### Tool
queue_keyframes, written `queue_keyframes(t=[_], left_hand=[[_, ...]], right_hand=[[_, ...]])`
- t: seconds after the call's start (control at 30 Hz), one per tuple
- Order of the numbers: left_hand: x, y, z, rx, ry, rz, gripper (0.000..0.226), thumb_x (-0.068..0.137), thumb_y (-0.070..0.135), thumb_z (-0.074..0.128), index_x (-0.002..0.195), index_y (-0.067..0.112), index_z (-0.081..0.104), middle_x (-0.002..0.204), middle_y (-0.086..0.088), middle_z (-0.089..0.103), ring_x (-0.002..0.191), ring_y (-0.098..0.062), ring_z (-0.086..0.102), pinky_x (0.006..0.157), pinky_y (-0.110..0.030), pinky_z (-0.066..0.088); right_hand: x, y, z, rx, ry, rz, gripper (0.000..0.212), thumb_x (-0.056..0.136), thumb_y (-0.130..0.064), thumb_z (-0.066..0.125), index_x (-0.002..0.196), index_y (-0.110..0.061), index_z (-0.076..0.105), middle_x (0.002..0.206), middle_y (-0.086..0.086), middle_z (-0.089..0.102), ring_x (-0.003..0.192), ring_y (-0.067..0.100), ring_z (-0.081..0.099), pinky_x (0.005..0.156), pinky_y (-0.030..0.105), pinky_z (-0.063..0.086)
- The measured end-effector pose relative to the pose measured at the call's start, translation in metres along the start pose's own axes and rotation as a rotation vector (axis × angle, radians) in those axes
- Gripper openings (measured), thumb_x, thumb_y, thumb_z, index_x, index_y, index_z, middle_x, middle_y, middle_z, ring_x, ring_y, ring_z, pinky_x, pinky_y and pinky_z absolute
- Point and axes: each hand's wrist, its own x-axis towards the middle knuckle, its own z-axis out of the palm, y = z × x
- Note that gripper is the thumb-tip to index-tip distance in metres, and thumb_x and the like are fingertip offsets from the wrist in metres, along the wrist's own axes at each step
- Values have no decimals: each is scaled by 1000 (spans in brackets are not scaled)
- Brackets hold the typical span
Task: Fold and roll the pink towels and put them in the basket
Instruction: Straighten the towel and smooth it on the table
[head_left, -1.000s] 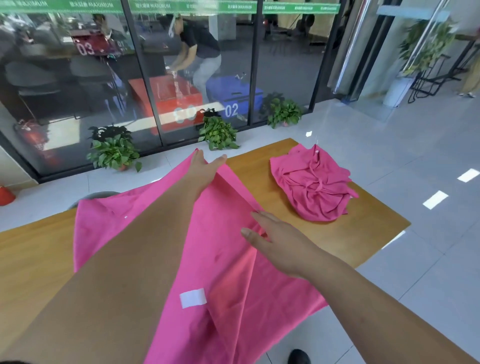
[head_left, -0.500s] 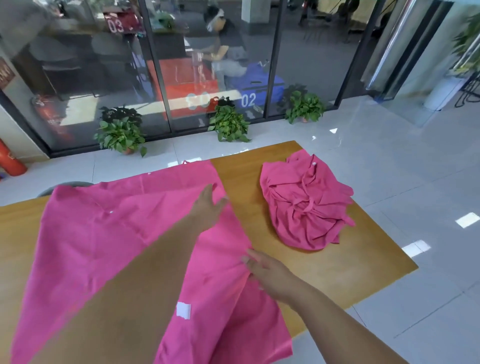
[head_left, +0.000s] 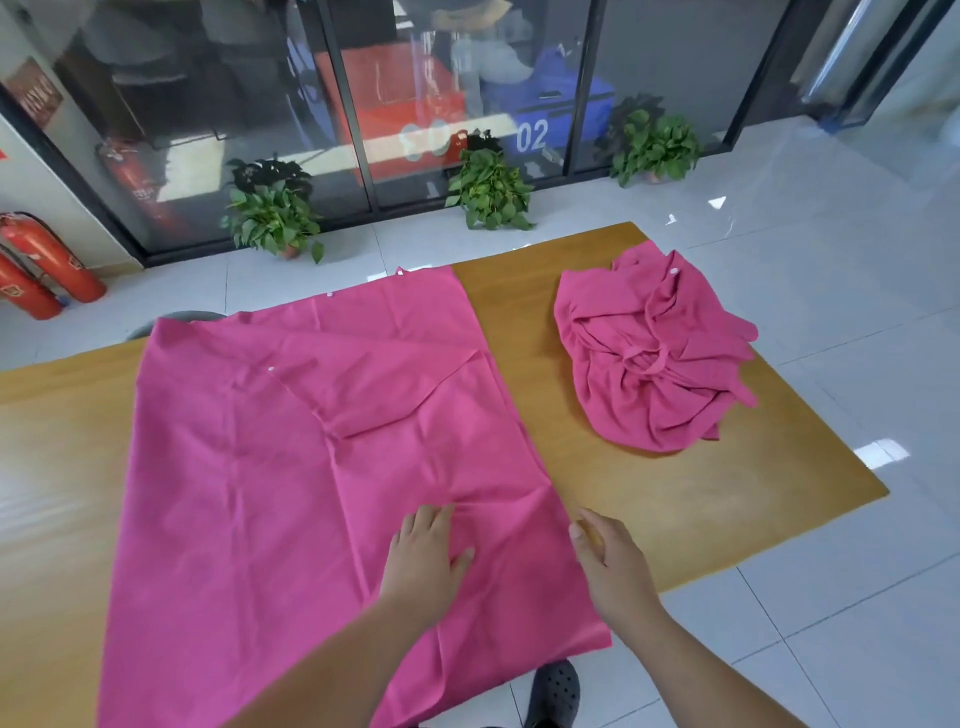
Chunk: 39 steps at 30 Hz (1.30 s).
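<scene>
1. Pink towel (head_left: 291, 493) lies spread out almost flat on the wooden table (head_left: 675, 499), covering its middle; the near edge hangs over the table's front side.
2. A triangular flap (head_left: 374, 389) of the same towel is folded back onto its upper middle part, and a few creases run across the cloth near the hands.
3. Left hand (head_left: 423, 564) rests palm down on the towel near its right side, fingers straight and close together, gripping nothing.
4. Right hand (head_left: 610, 564) is just beside the towel's right edge, over the bare wood, with the fingers straight and slightly spread and nothing held (whether the palm touches the table I cannot tell).
5. A second pink towel (head_left: 652, 358) sits in a crumpled heap on the far right part of the table, well apart from both hands and from the spread one.
6. Beyond the table, three potted plants (head_left: 491, 189) stand on the pale tiled floor along a glass wall, and two red fire extinguishers (head_left: 44, 262) stand at the far left.
7. A dark shoe (head_left: 556, 691) shows on the floor below the table's near edge.
</scene>
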Motion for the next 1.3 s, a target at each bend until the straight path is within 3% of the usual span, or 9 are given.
queue_keyframes(t=[0.27,0.47,0.67,0.8,0.87,0.93,1.03,1.2,1.3], left_hand=[[0,16,-16,-466,-174,-213,67,86,11,73,147,22,49,111,2,64,97,-23,66,83,-34,55],[-47,53,-31,-1086,-773,-43,53,98,15,75,143,30,52,114,-3,80,105,-27,77,91,-37,61],[-90,6,-7,-478,-199,31,39,100,36,69,138,34,62,102,21,71,90,6,64,90,-24,57],[-128,-13,14,-122,-81,105,46,98,46,64,141,35,57,130,18,57,124,-9,51,110,-36,47],[-147,-13,24,3,-69,96,51,95,48,64,144,36,55,135,14,51,131,-15,46,112,-38,44],[-161,-11,34,85,-30,86,52,90,46,67,141,35,57,133,12,51,128,-20,48,105,-39,47],[-171,-4,42,130,60,41,50,86,43,72,134,31,61,131,8,54,121,-24,53,98,-40,51],[-172,5,38,177,172,-62,45,84,33,77,126,25,63,119,2,61,106,-28,61,83,-42,54],[-173,-2,32,235,234,-96,38,68,12,86,100,20,66,96,1,60,82,-29,60,63,-40,48]], right_hand=[[-55,-1,39,99,175,90,43,108,-51,49,143,-31,60,140,-12,59,127,9,59,113,41,48],[-94,16,54,324,286,232,42,99,-68,47,128,-44,65,112,-13,75,102,14,74,97,52,60],[-101,23,38,327,137,209,37,103,-56,59,138,-60,52,113,-14,73,93,8,75,93,44,61],[-96,12,19,158,19,68,52,103,-38,67,146,-55,44,115,-22,68,95,-2,66,74,20,50],[-88,11,11,84,13,18,54,102,-34,69,149,-49,46,119,-24,65,103,5,65,86,27,52],[-77,16,5,-24,4,-13,54,99,-35,71,149,-42,53,132,-19,64,117,10,62,101,35,51],[-58,23,0,-135,17,-22,24,98,-26,70,119,-35,77,118,-10,76,97,10,70,87,31,54],[-59,-6,-19,461,43,-134,19,98,-3,71,106,-17,83,91,3,81,80,19,78,82,32,64],[-69,17,-28,395,43,-76,24,99,-6,69,103,-24,84,92,-3,82,81,21,79,81,35,63]])
